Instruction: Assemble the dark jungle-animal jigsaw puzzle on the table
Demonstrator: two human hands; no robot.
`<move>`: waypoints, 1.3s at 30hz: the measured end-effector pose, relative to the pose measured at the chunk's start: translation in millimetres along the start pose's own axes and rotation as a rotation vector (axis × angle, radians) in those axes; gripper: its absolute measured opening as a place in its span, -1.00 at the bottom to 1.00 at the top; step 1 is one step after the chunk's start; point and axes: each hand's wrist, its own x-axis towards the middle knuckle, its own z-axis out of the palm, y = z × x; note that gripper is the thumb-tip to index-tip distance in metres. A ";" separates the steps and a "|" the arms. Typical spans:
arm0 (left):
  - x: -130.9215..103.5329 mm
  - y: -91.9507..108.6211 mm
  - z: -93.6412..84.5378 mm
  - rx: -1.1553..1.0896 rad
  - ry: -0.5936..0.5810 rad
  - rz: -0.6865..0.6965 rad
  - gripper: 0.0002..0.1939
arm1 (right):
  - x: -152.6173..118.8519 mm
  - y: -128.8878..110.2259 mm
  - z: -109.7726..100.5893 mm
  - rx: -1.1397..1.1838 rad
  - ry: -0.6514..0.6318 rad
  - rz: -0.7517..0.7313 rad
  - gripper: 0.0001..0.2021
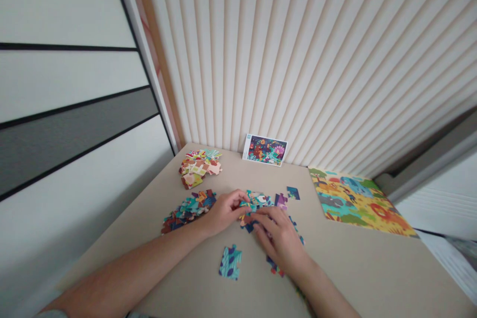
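Note:
My left hand (226, 212) is closed in a pinch on a small teal puzzle piece (247, 204) over the middle of the table. Close beside it, my right hand (278, 236) has its bent fingertips at a dark blue and orange puzzle piece (246, 222); its grip is partly hidden. Just beyond the fingers lies a teal and white group of pieces (261, 199). More colourful pieces (275, 267) show from under my right hand and wrist. Nearer to me, a loose teal puzzle piece (230, 262) with dark blue leaf shapes lies between my forearms.
Left of my left hand is a heap of blue-toned pieces (190, 210), with a lighter heap (199, 166) behind. A purple piece (280, 200) and a dark blue piece (293, 193) lie right. A picture card (265, 150) leans on the pleated curtain (261, 59). An animal picture board (357, 203) lies right.

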 end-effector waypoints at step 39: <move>0.3 3.8 -6.2 0.860 0.214 0.315 -0.63 | -5.9 69.5 -22.1 -0.222 0.090 0.462 -0.79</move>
